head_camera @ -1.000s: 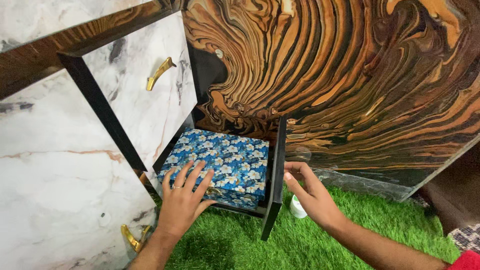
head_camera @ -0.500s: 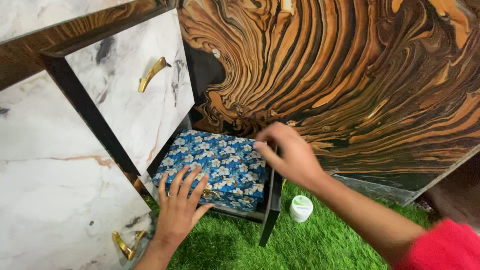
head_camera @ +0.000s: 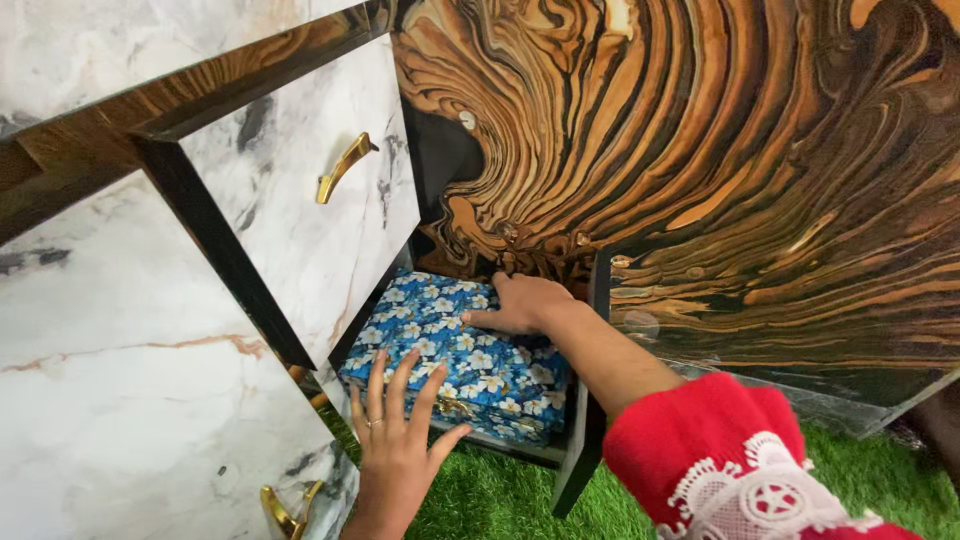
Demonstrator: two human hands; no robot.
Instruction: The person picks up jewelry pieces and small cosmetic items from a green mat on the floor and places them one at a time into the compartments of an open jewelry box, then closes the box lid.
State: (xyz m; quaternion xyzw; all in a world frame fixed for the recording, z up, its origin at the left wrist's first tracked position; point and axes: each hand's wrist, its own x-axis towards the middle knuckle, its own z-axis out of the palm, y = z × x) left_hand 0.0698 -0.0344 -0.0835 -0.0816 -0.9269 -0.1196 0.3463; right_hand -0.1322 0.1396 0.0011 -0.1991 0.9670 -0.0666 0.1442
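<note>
A tall cabinet with white marble-patterned doors (head_camera: 130, 400) fills the left side, and beside it stands a broad panel of swirling brown, orange and black wood grain (head_camera: 720, 170). One marble door with a curved gold handle (head_camera: 345, 165) stands swung open, showing a dark low compartment just above the green artificial grass floor (head_camera: 500, 500).

In that compartment lies a flat folded blue cloth printed with white flowers (head_camera: 450, 365). It lies flat, its long axis running from the near left corner by the open door back toward the far right of the compartment, with one short end facing out toward the grass. Its front edge sits right at the compartment's lip, and a second fold shows under the top layer along that edge.

The right hand (head_camera: 520, 305), on an arm in a red sleeve with white lace trim (head_camera: 740, 470), reaches in from the right and rests on the far end of the cloth, fingers curled down and pressing on its top; nothing is clasped that I can see. The left hand (head_camera: 395, 450) comes up from below with fingers spread wide and flat, fingertips touching the near edge of the cloth, a ring on one finger. The cloth lies between the two hands, one at each end.
</note>
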